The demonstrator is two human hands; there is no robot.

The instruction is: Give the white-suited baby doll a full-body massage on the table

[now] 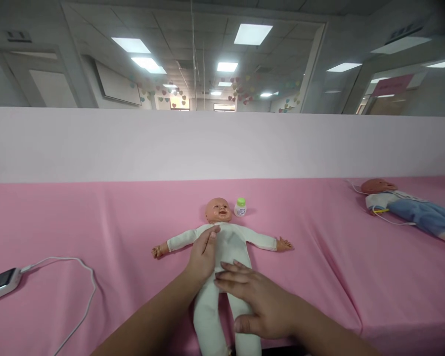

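Observation:
A baby doll (233, 242) in a white suit lies face up on the pink cloth, its arms spread and its head toward the wall. My left hand (203, 252) rests edge-on at the doll's chest, its fingers close together near the neck; nothing shows in it. Lower down, my right hand (257, 296) lies across the doll's belly and upper leg, palm down, with the fingers stretched out and the thumb apart. Just right of the doll's head stands a small white bottle (240, 209) with a green cap.
At the right lies a second doll (419, 210) in blue and white, with a thin white tube beside it. A white device (3, 285) with a dark screen and a white cable sits at the left. Behind the pink cloth (133, 212) rises a white wall (152, 146) below glass.

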